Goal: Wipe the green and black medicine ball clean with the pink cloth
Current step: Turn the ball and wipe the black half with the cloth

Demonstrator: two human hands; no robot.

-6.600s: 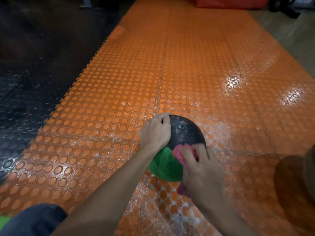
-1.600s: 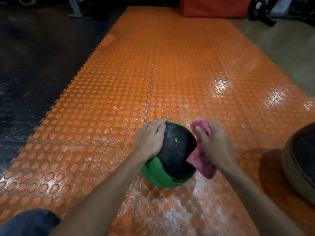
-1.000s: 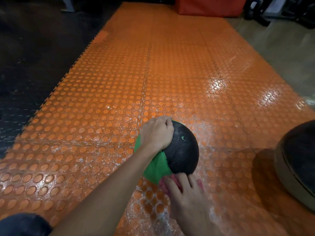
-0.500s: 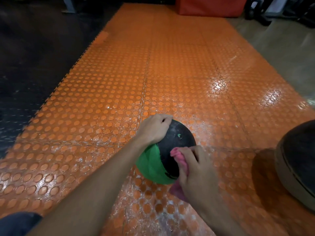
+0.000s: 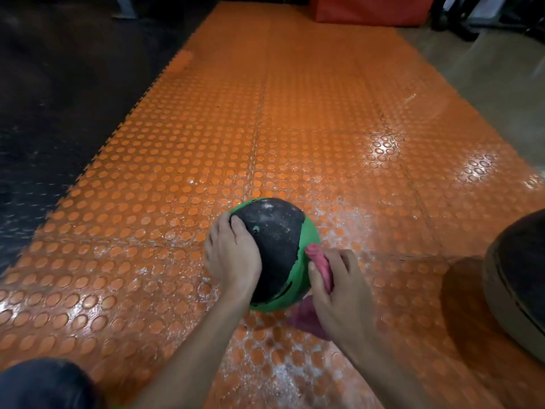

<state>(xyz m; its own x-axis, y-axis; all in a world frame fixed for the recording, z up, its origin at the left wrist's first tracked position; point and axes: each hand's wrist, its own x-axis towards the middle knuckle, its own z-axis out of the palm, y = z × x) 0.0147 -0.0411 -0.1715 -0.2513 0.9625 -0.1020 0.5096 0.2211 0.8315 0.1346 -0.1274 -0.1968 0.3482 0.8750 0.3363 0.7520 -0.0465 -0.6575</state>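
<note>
Head view: medicine ball (image 5: 277, 240) on orange studded mat (image 5: 324, 143), my left hand (image 5: 233, 255) cupped round its left side to steady it (prob heavy, rolls easy), right hand (image 5: 336, 290) clutching the pink cloth (image 5: 320, 261) vs its green flank.

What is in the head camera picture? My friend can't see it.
A right hand presses a pink cloth on the right side of a green and black medicine ball while the left hand holds its left side. The ball sits on an orange studded mat, with another dark ball at the right edge.
</note>
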